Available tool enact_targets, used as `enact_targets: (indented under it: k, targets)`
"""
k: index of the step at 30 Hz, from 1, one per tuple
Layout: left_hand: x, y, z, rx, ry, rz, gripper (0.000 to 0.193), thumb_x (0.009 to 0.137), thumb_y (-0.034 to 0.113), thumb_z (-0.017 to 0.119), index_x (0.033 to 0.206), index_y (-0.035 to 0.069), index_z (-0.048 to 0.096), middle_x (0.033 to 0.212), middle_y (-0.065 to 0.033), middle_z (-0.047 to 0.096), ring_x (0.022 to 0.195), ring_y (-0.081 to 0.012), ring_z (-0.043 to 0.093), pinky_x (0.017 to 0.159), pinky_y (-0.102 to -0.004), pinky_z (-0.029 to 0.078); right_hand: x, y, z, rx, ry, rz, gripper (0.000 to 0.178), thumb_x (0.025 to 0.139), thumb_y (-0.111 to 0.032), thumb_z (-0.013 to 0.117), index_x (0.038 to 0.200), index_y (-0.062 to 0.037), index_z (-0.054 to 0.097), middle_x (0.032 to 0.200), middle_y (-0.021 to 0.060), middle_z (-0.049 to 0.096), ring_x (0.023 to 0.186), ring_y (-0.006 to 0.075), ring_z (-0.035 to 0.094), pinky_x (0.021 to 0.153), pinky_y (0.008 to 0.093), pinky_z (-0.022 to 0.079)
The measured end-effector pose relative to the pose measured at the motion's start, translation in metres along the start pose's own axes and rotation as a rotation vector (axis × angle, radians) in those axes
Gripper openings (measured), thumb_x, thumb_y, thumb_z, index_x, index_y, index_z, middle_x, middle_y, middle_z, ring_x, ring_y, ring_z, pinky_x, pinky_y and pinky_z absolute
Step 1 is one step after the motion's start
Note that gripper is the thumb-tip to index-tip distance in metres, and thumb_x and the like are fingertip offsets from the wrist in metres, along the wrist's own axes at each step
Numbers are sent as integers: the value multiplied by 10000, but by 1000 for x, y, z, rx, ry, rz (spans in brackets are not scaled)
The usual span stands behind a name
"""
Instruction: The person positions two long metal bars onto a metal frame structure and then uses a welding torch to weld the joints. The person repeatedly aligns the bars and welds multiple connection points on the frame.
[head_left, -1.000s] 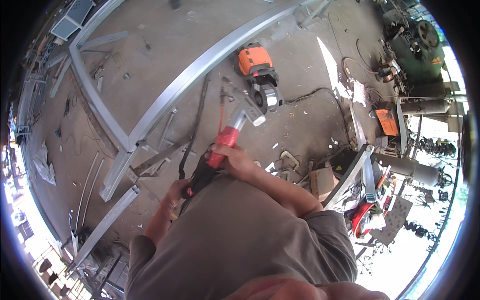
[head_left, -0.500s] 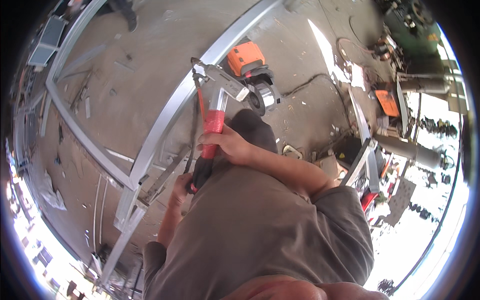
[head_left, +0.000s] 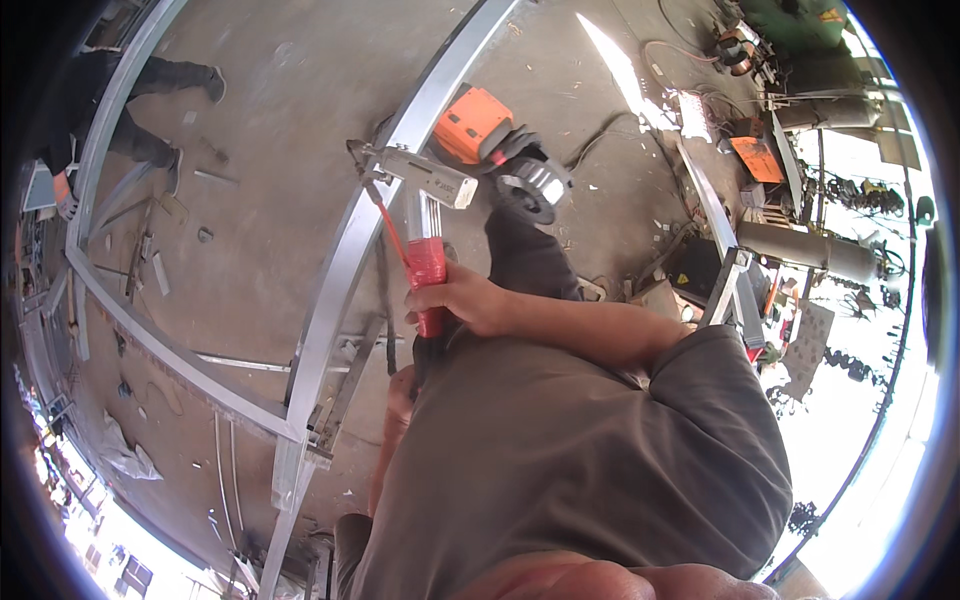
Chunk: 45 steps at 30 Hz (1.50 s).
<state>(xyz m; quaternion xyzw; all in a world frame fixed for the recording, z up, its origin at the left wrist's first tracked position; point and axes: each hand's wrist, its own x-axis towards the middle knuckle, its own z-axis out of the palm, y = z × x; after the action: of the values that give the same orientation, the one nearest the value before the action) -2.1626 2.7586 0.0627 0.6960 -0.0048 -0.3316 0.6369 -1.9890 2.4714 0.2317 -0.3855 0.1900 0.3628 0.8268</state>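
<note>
A welding gun [head_left: 425,200] stands in front of my body, with a silver box-like head, a red-wrapped grip and a thin red tube running up to its tip. My right hand [head_left: 468,300] is closed round the red grip. By the black lower end of the gun, my left hand [head_left: 401,388] is bent inward, partly hidden by the gun and my shirt. The gun's tip lies over a long silver metal beam [head_left: 345,245], which slants up from the lower left; whether they touch I cannot tell.
Past the beam sits an orange machine [head_left: 473,124] beside a wire spool [head_left: 530,190]. A co-worker's legs [head_left: 165,80] show at upper left, beyond a metal frame [head_left: 165,355]. Cables, a gas cylinder [head_left: 805,248] and scrap lie on the right. A plastic sheet [head_left: 128,450] lies at lower left.
My view has shifted, so the frame, beam and orange machine sit differently in the picture. More of the co-worker shows at upper left. My right hand keeps its grip on the welding gun.
</note>
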Motion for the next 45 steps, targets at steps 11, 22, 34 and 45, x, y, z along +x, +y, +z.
enact_targets:
  k: [11,22,34,45]
  targets:
    - [-1,-7,19,36,175,44,350,955,324,675,1132,23,701,919,-112,703,840,-298,687,743,-400,512,25,-5,-6,9,12,58,405,891,-62,754,1234,-63,538,1022,72,648,935,222,712,819,390,585]
    - [-10,28,156,-316,358,-286,415,1074,405,589,868,50,655,749,22,609,724,-85,559,635,-291,419,-77,-11,-74,3,-28,85,386,972,-211,756,1268,-42,574,1092,124,681,941,272,732,813,413,611]
    - [-66,76,276,-213,342,-99,513,1104,460,534,964,-4,701,862,-44,678,844,-129,596,788,-306,485,-181,-26,-140,-136,-362,-176,507,1003,-277,670,1405,-3,528,1199,158,691,1068,340,741,910,475,629]
    - [-231,32,230,5,503,310,423,1074,419,594,1025,16,716,825,-132,658,784,-248,691,702,-391,531,-225,41,17,1,-447,-649,627,871,-102,731,1425,12,459,1198,84,588,916,130,562,786,264,516]
